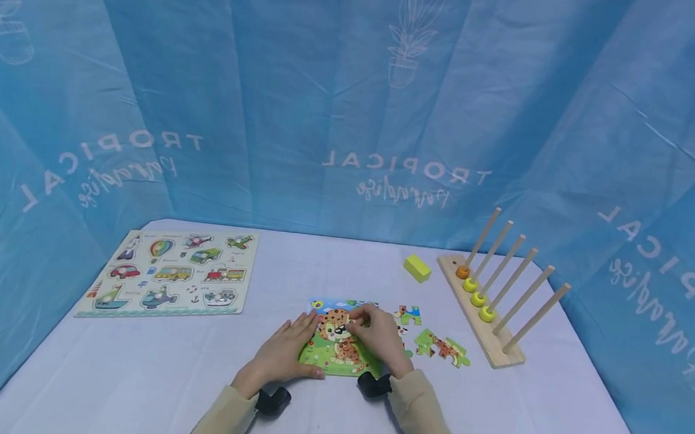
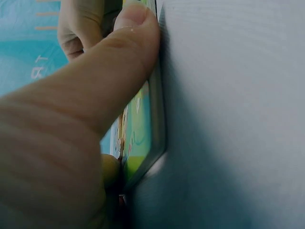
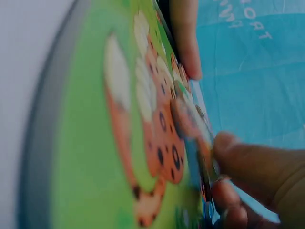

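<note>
A jigsaw puzzle board [image 1: 321, 358] with a spotted leopard cub on green grass lies on the table in front of me. My left hand [image 1: 285, 352] rests along its left side, fingers stretched out on the edge, and the thumb [image 2: 119, 45] lies at the near edge. Over the cub's face, my right hand [image 1: 379, 335] pinches a jigsaw piece [image 3: 188, 119] between thumb and fingertips. The right wrist view shows this piece tilted and blurred, close against the picture. Right of the board lie loose jigsaw pieces [image 1: 447, 349], some partly hidden behind the right hand.
A wooden peg stand [image 1: 509, 359] with upright rods, yellow beads and an orange one stands at the right. Near it lies a yellow block [image 1: 418, 268]. A vehicle peg puzzle [image 1: 184, 293] occupies the table's left back. Blue printed cloth [image 1: 306, 108] hangs around the table.
</note>
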